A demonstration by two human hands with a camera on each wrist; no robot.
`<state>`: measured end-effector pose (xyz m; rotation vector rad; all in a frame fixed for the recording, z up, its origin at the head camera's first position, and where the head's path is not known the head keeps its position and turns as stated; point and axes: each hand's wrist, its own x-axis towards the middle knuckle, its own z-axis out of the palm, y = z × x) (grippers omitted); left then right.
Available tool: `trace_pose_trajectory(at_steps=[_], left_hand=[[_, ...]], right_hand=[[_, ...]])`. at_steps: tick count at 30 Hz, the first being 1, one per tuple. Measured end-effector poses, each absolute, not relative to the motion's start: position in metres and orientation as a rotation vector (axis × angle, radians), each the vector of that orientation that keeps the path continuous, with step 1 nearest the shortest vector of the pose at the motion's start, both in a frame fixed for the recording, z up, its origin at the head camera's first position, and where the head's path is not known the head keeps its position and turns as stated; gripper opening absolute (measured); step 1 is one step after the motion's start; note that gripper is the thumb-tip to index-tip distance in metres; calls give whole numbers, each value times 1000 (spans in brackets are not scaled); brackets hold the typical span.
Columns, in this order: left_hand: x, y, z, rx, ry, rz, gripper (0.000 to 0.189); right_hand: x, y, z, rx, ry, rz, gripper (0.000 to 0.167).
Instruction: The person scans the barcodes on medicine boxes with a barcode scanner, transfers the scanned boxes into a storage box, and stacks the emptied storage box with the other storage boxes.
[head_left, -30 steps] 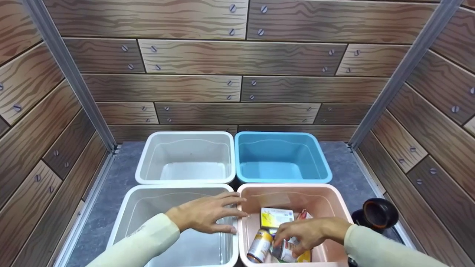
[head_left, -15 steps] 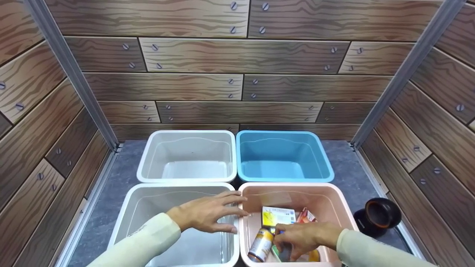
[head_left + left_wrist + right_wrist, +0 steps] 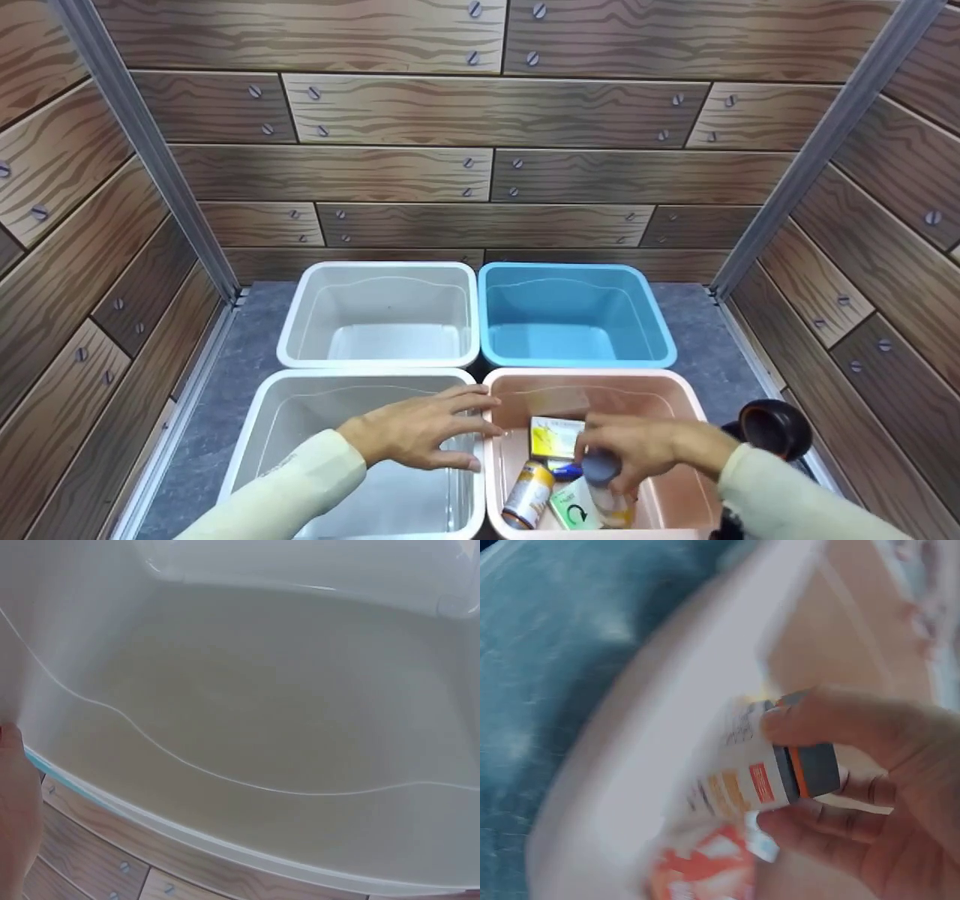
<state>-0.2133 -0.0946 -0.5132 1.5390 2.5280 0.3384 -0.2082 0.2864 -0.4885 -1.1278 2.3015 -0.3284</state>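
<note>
In the head view my right hand (image 3: pixel 637 446) is inside the pink bin (image 3: pixel 592 373) and holds a bottle (image 3: pixel 602 466) by its dark cap end. The right wrist view shows this bottle (image 3: pixel 742 784) with a white label, an orange ring and a dark grey cap, between thumb and fingers. My left hand (image 3: pixel 420 429) rests with spread, straight fingers at the rim between the front grey bin (image 3: pixel 367 373) and the pink one. Below the bottle lie an orange-and-white can (image 3: pixel 528 495), a green-and-white box (image 3: pixel 576 504), a yellow-and-white box (image 3: pixel 555 437) and a blue item (image 3: pixel 565 470).
Behind stand a light grey bin (image 3: pixel 379 268) and a blue bin (image 3: pixel 577 268), touching the front pair. To the right of the pink bin is a black, cup-like object (image 3: pixel 776 429). Wood-patterned walls (image 3: pixel 480 172) enclose the grey floor (image 3: pixel 686 315).
My right hand reached down among the items, took hold of the bottle and lifted it slightly up and right, uncovering the green-and-white box. My left hand has stayed in place.
</note>
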Motion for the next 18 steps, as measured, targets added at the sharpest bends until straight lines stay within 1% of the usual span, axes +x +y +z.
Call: trace_pose_trajectory(at_steps=[4, 8, 12, 18], left_hand=[[-213, -95, -514, 1515, 2521, 346, 58], [-212, -95, -514, 1510, 2515, 350, 58], [-212, -95, -513, 1513, 2513, 351, 58], [-212, -95, -514, 1492, 2506, 362, 59]], right_hand=[[-213, 304, -467, -997, 2319, -672, 50], [-216, 320, -457, -1009, 2304, -1031, 50], [-216, 332, -454, -1086, 2323, -1317, 48], [-212, 342, -455, -1005, 2293, -1628, 49]])
